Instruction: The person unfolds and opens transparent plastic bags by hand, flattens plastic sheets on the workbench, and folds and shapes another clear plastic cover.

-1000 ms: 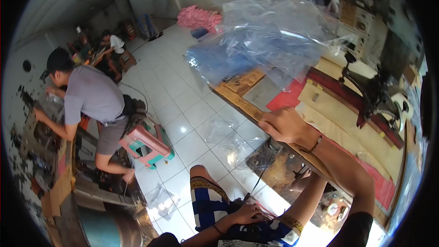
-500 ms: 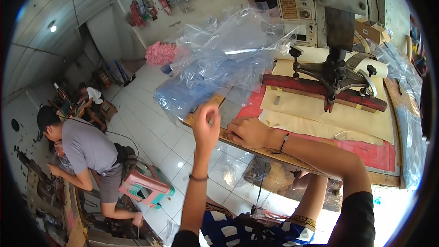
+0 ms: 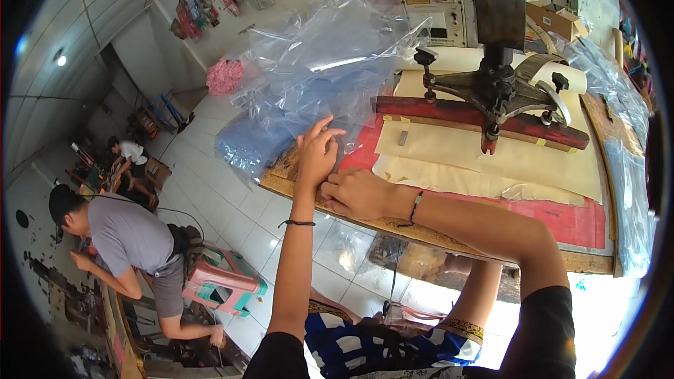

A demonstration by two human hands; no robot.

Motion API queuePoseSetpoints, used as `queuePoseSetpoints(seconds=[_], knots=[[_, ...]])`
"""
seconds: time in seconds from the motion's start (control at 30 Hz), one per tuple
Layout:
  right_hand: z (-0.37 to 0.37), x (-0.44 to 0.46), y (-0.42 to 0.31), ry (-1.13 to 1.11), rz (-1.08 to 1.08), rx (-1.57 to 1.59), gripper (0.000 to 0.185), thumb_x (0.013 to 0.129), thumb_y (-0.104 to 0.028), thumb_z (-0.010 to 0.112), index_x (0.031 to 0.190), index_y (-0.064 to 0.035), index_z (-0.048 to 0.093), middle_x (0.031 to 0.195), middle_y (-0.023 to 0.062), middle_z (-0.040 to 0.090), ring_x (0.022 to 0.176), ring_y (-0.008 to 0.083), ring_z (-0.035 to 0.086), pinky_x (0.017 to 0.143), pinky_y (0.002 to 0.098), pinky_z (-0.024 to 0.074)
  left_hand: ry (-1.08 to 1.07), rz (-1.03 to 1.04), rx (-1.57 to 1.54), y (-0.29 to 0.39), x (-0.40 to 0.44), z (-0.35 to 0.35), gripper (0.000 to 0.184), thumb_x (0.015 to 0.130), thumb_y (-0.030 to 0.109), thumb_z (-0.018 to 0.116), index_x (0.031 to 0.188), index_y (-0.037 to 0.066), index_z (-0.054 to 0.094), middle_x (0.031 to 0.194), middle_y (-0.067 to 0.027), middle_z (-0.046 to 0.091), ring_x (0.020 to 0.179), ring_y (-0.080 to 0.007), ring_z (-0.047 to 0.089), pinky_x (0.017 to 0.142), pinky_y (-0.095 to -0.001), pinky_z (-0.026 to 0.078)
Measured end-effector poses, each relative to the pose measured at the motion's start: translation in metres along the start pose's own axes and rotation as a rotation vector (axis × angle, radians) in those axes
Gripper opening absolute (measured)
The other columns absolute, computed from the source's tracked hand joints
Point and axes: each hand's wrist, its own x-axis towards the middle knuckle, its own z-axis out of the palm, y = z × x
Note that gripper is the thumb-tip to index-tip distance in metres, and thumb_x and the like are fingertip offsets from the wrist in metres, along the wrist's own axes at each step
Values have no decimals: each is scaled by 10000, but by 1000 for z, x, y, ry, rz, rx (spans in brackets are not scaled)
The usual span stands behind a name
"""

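My left hand (image 3: 318, 158) is raised at the left corner of the wooden worktable (image 3: 281, 181), its fingers apart and nothing visible in them. Just beyond it lies a heap of clear plastic sheets (image 3: 316, 63), bluish in the lower layers. My right hand (image 3: 359, 193) rests at the table's front edge, close beside the left, with its fingers curled. Whatever they may hold is hidden. Behind the right hand a cream sheet (image 3: 449, 144) covers a red mat (image 3: 562, 223). A small metal piece (image 3: 403, 138) lies on the cream sheet.
A press head with a long red bar (image 3: 449, 114) stands over the table, a control box (image 3: 435, 3) behind it. More plastic (image 3: 625, 196) hangs along the right side. A pink stool (image 3: 223, 281) stands at left near a bending person (image 3: 133, 231); others are farther back.
My left hand has gone from curled fingers to spread ones and sits nearer the plastic heap. My right hand remains at the table edge. The whole view has shifted slightly.
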Motion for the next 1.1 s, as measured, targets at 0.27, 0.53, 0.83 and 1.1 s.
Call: queuePoseSetpoints(seconds=[0.27, 0.53, 0.83, 1.1], knots=[[1, 0, -4, 31, 5, 22, 162, 862, -206, 571, 891, -46, 565, 852, 141, 601, 811, 349, 628, 717, 469, 508, 123, -39, 30, 11, 6, -2, 373, 789, 60, 625, 1150, 153, 642, 1210, -67, 600, 1096, -254, 567, 953, -411, 347], [-4, 0, -3, -5, 32, 79, 156, 847, -197, 579, 898, -50, 590, 845, 139, 614, 814, 355, 628, 722, 475, 510, 1, 209, 498, 39, 137, -42, 669, 677, 118, 807, 1299, 154, 563, 1174, -109, 583, 1068, -325, 585, 933, -403, 428], [-3, 1, 0, -1, 34, 61, 150, 848, -201, 585, 886, -57, 575, 847, 137, 611, 818, 357, 627, 719, 467, 505, -423, -60, -219, -51, 171, -20, 404, 725, 177, 828, 1089, 50, 709, 975, -110, 713, 953, -217, 665, 822, -331, 513], [-4, 4, 1, -41, 47, 29, 178, 851, -213, 578, 910, -44, 576, 889, 150, 612, 817, 351, 636, 724, 470, 505, 339, -366, -963, -71, 128, 28, 339, 876, 280, 718, 1096, 26, 671, 683, -57, 650, 603, -106, 595, 569, -266, 475]])
